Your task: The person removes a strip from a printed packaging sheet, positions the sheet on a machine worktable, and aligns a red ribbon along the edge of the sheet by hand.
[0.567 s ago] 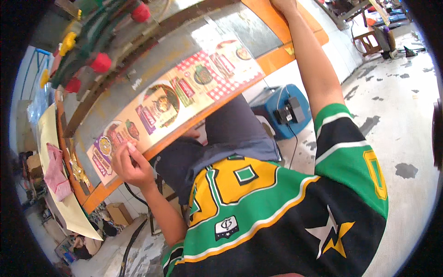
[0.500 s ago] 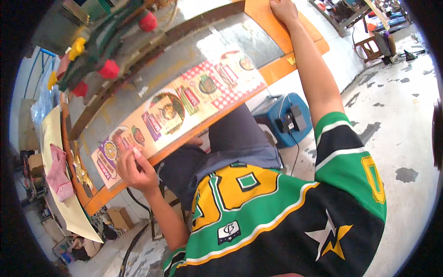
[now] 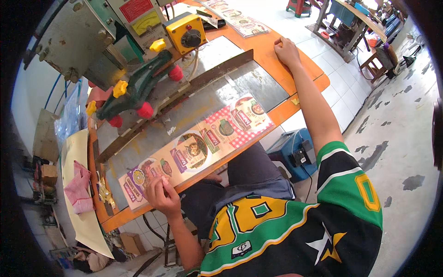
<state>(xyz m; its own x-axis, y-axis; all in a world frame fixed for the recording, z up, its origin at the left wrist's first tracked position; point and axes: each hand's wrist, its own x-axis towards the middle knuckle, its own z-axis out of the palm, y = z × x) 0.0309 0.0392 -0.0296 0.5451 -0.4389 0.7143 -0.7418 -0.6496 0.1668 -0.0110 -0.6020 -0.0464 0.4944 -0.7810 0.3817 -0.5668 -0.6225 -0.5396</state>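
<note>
A long printed plastic strip (image 3: pixel 184 157), with food pictures and red-checked parts, lies along the near side of the metal work plate (image 3: pixel 233 81). My left hand (image 3: pixel 164 197) is at the strip's near left part, its fingers curled and tips drawn together at the strip's edge. Part of its grip is hidden by the fingers themselves. At the far right, my right hand (image 3: pixel 287 51) rests closed on the orange tabletop (image 3: pixel 260 44), with nothing visible in it. A straight metal bar (image 3: pixel 184 99) stands on the plate beyond the strip.
Over the plate hangs a dark green machine arm (image 3: pixel 134 87) with red and yellow knobs. Behind it stands a yellow box with a black dial (image 3: pixel 187 34). More printed strips (image 3: pixel 242 23) lie at the back. A pink cloth (image 3: pixel 78 189) lies at left; a blue container (image 3: pixel 293 152) stands below.
The view has shifted, so the table sits lower and more of the machine shows. Both hands keep their places: left at the strip, right on the tabletop.
</note>
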